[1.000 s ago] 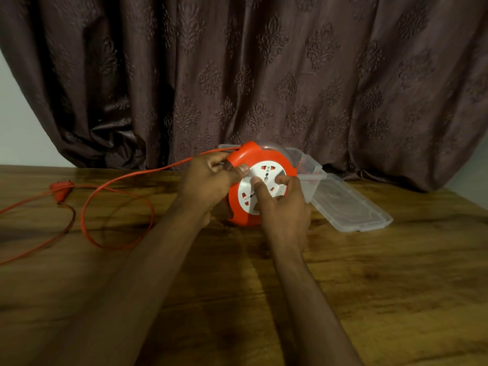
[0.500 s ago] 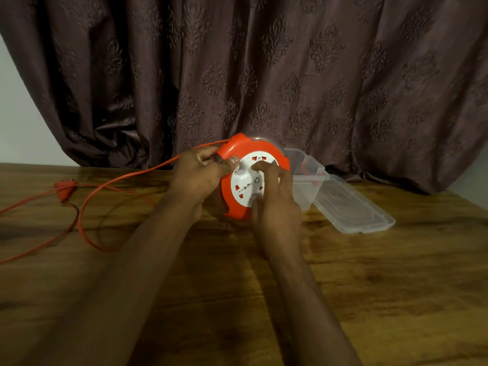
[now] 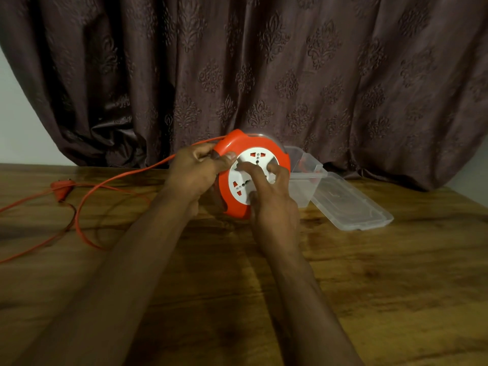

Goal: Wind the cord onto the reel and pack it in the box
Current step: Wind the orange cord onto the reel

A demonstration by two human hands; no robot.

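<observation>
1. A round orange plastic cord reel (image 3: 254, 175) with a white socket face stands on edge on the brown wooden table (image 3: 369, 286), its face turned toward the camera.
2. The left hand (image 3: 195, 170) grips the reel's upper left rim, thumb curled over the front edge and fingers wrapped behind.
3. The right hand (image 3: 272, 199) rests on the white socket face, its fingers bent and their tips pressed against the plate; the thumb lies low on the face near the bottom rim.
4. A thin orange cord (image 3: 126, 178) leaves the reel's top left and runs leftward, dropping into loose loops on the table.
5. An orange plug (image 3: 62, 187) lies on the table at the far left.
6. A clear plastic box (image 3: 306, 178) sits just behind and right of the reel, its hinged clear lid (image 3: 348, 204) lying open flat on the table.
7. A dark brown patterned curtain (image 3: 264, 75) hangs behind.
</observation>
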